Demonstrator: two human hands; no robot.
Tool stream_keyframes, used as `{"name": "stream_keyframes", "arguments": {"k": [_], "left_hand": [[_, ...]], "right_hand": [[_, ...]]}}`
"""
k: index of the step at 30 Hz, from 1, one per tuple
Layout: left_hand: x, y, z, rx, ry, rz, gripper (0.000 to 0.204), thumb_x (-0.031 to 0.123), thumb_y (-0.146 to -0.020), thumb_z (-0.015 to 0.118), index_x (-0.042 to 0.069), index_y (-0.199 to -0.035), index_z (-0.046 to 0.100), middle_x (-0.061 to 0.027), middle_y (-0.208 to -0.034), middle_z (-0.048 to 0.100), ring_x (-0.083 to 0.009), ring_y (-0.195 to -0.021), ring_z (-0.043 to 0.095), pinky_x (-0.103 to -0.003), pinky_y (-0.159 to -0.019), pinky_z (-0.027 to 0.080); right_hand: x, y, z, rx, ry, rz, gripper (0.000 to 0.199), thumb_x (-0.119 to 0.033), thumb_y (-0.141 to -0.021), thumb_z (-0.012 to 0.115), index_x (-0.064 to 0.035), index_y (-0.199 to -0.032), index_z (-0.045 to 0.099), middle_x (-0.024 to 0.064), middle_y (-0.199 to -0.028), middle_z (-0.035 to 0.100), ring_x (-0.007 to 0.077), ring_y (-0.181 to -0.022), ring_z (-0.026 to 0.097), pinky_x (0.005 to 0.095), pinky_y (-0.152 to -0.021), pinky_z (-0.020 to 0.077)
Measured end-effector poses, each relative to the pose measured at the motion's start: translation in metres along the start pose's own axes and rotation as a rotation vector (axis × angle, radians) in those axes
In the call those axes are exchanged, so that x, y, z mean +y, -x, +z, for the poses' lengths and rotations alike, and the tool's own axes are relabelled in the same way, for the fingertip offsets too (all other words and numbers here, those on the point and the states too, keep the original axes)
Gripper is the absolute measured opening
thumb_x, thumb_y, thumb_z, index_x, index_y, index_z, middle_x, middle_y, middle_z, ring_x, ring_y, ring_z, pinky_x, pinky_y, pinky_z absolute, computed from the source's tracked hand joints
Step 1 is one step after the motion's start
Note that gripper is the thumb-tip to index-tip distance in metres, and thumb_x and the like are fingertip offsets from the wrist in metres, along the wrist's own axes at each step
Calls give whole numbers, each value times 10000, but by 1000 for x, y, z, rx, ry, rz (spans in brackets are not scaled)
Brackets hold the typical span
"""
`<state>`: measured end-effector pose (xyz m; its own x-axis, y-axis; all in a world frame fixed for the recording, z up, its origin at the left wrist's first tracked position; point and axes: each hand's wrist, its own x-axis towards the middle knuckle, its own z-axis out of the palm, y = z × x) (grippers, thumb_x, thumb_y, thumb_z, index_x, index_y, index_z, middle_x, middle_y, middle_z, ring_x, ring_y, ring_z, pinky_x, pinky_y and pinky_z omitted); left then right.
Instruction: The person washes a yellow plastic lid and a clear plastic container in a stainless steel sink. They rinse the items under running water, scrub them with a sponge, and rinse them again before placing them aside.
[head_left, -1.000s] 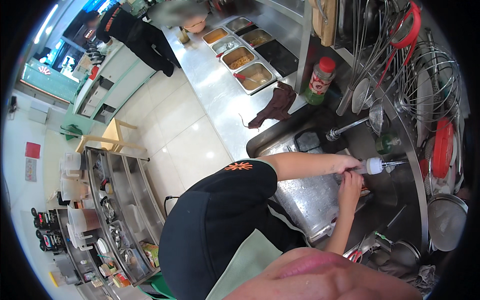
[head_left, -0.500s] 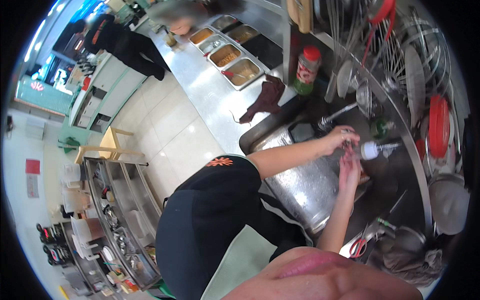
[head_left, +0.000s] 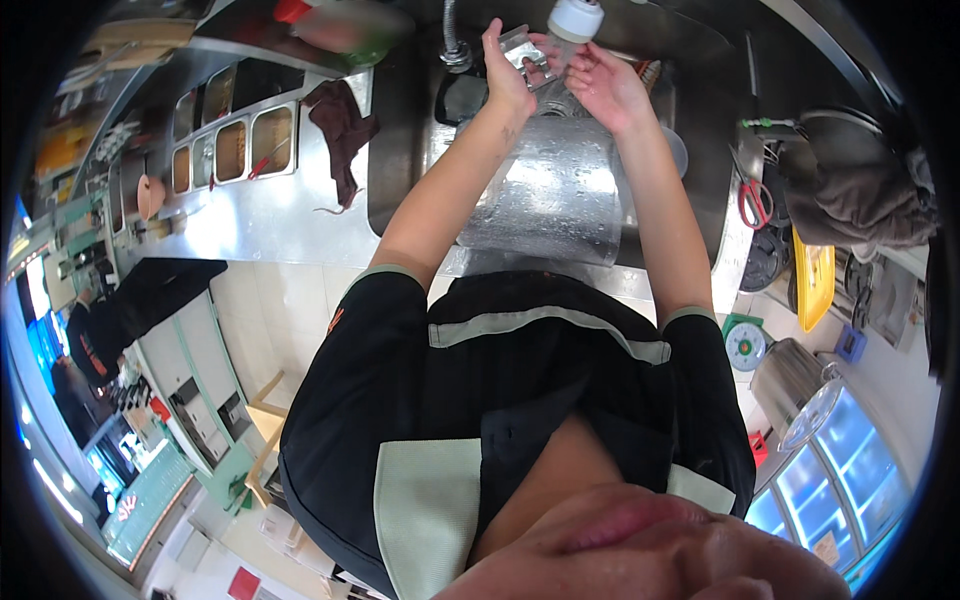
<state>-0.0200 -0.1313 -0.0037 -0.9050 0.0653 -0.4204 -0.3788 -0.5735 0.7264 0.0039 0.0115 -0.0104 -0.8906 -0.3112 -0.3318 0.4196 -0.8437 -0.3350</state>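
Both my hands are over the sink (head_left: 395, 185), close to the white tap head (head_left: 576, 18). My left hand (head_left: 512, 78) grips a small, clear, shiny piece (head_left: 524, 52); its kind cannot be made out. Fingers show behind it. Just to the right, under the tap head, my right hand (head_left: 608, 88) has its fingers apart and slightly curled, with nothing plainly in it. Whether its fingertips touch the clear piece is hard to see. Below my hands a large, wet, see-through container (head_left: 545, 190) lies in the sink.
A dark brown cloth (head_left: 340, 130) lies on the steel counter left of the sink, near metal food pans (head_left: 272, 140). Red-handled scissors (head_left: 755, 200), a dark cloth (head_left: 860, 190) and a yellow tray (head_left: 814, 275) are on the right. Another person (head_left: 100, 330) stands far left.
My view has turned, so the sink now lies straight ahead. My hands, close together before, are now slightly apart beneath the tap head.
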Motion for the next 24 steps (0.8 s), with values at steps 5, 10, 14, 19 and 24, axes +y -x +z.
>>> {"name": "stream_keyframes", "arguments": {"k": [5, 10, 14, 19, 24], "left_hand": [[-21, -18, 19, -118, 76, -80, 589, 503, -816, 257, -3, -915, 541, -172, -771, 610, -269, -648, 565, -373, -622, 467], [-26, -11, 25, -78, 133, -350, 545, 452, -857, 278, -33, -996, 485, -238, -939, 577, -291, -702, 569, -404, -695, 480], [-29, 5, 16, -23, 173, -550, 527, 441, -889, 302, -36, -1033, 473, -238, -1012, 543, -279, -765, 563, -426, -740, 484], [-11, 18, 9, -53, 110, -539, 486, 386, -889, 292, -32, -1044, 486, -183, -926, 563, -264, -749, 554, -418, -758, 482], [8, -6, 1, -105, 17, -97, 336, 320, -827, 377, 41, -919, 541, -96, -837, 589, -177, -690, 531, -314, -589, 437]], "right_hand": [[-12, 24, -13, 121, 212, -86, 144, -167, -866, 503, -26, -841, 518, 42, -721, 502, 125, -614, 421, 253, -594, 379], [-12, 34, -32, 266, 156, -130, 146, -184, -854, 520, -39, -829, 517, 27, -706, 491, 122, -616, 414, 255, -593, 370], [-10, 35, -37, 305, 98, -179, 142, -179, -852, 519, -40, -823, 515, 26, -693, 485, 124, -615, 414, 253, -599, 368], [-8, 31, -34, 310, 161, -173, 139, -174, -849, 519, -39, -817, 516, 26, -681, 489, 124, -613, 413, 254, -591, 373], [5, 21, -21, 296, 189, -98, 146, -178, -847, 527, -35, -822, 519, 32, -693, 501, 128, -627, 430, 255, -594, 382]]}}
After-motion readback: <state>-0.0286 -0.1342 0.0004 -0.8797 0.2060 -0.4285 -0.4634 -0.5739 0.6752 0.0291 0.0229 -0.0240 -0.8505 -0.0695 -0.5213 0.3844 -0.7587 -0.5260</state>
